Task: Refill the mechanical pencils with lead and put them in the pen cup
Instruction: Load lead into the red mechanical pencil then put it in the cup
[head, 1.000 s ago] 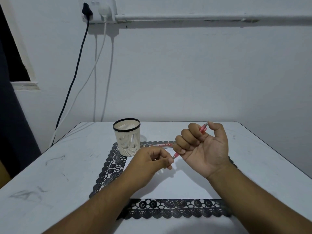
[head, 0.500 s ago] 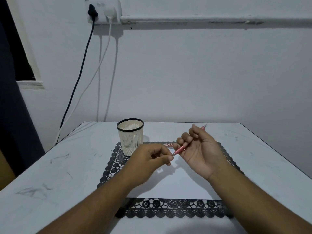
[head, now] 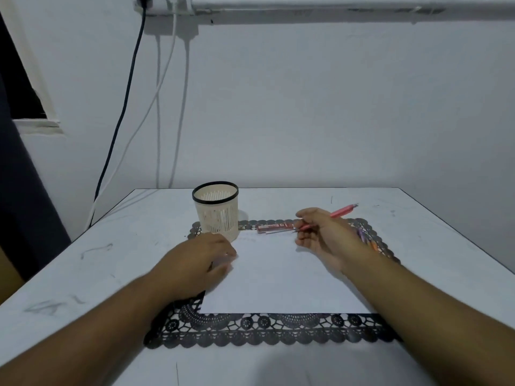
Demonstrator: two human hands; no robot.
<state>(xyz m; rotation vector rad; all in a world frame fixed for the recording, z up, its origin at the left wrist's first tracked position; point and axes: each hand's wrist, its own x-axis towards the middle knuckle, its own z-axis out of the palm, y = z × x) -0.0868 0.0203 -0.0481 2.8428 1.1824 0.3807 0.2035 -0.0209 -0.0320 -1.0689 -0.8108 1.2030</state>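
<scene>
Right hand (head: pixel 323 235) pinched a red mechanical pencil (head: pixel 341 211); left hand (head: pixel 203 260) — blurred, grip unclear — lay beside the pen cup (head: pixel 216 211). Lead case (head: pixel 274 227) lettering was unreadable.

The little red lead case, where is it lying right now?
In the head view the red lead case lies flat at the far edge of the white paper, between the pen cup and the right hand.

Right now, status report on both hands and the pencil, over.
Right hand grips red pencil above mat. Left hand low on paper, blurred, grip unclear. Pen cup unobstructed; lead case beside it.
</scene>
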